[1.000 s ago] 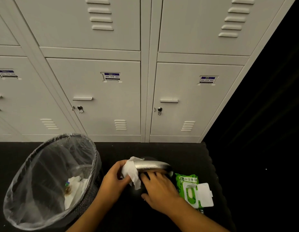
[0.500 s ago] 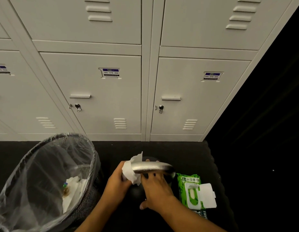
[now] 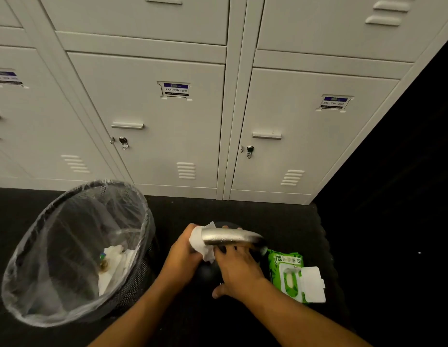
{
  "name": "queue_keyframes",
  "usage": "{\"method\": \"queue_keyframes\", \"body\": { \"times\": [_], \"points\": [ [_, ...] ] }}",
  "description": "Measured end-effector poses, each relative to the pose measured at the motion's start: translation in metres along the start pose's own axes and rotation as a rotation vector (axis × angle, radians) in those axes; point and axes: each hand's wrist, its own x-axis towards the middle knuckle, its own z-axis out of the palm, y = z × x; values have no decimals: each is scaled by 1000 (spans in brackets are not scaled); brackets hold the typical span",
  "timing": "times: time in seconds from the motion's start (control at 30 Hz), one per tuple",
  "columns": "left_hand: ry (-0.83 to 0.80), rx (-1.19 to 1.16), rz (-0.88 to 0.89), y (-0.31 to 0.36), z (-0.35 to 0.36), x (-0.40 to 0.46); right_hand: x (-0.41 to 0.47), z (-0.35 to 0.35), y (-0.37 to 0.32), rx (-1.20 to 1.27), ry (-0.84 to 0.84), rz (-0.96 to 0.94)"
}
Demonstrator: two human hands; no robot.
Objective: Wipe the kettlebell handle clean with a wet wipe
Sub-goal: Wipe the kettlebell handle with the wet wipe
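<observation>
A black kettlebell (image 3: 205, 272) stands on the dark floor, its silver handle (image 3: 230, 236) lying crosswise on top. My left hand (image 3: 183, 251) is closed around a white wet wipe (image 3: 199, 242) wrapped over the handle's left end. My right hand (image 3: 236, 267) lies flat on the kettlebell's body just below the handle, fingers spread and reaching up under it. Most of the kettlebell's body is hidden by my hands and the dark floor.
A green pack of wet wipes (image 3: 290, 274) with its white lid flipped open lies right of the kettlebell. A mesh bin with a clear liner (image 3: 37, 249), holding used wipes, stands to the left. Grey lockers (image 3: 173, 126) line the wall behind.
The wipe has been pressed closer around the left end of the handle, with less of it sticking up. My right hand stays on the kettlebell. The camera has shifted slightly.
</observation>
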Motion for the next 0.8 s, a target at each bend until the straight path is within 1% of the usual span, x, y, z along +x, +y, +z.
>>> {"method": "queue_keyframes", "body": {
  "times": [0.07,0.1,0.13,0.2,0.23,0.33,0.37,0.4,0.43,0.47,0.53,0.57,0.63,0.67,0.7,0.73,0.77,0.8],
  "points": [
    [119,-74,9,3,10,-13,-1,-1,0,27,-14,-2],
    [136,-67,20,2,10,-14,-2,-2,0,39,-15,-2],
    [118,-42,30,2,8,-13,-3,-2,0,42,-7,-5],
    [-1,77,7,6,-4,-1,-2,-2,0,34,-1,-8],
    [-91,149,-35,9,-11,10,-2,-2,-1,24,-9,-7],
    [-438,245,-215,27,-28,39,1,0,0,10,-22,-14],
    [-508,253,-234,29,-31,44,1,0,1,17,-21,-16],
    [-525,270,-223,29,-32,45,1,0,1,24,-15,-16],
    [-485,264,-193,26,-31,43,0,0,1,29,-12,-13],
    [-385,240,-140,22,-28,35,0,0,0,33,-12,-11],
    [-58,121,-26,13,-8,10,0,1,-1,39,-9,-12],
    [108,35,3,11,6,-4,0,2,-1,59,-2,-12],
    [340,-93,0,11,33,-19,0,5,0,112,26,-7],
    [398,-104,-4,10,40,-20,-1,5,0,123,33,-6],
    [398,-99,-19,10,40,-17,-2,4,0,122,31,-7],
    [343,-65,-54,12,33,-11,-3,4,0,116,23,-7],
    [217,-17,-101,13,21,-2,-3,3,-1,112,10,-1],
    [34,24,-137,17,7,9,-3,2,-2,104,3,6]
  ]
}}
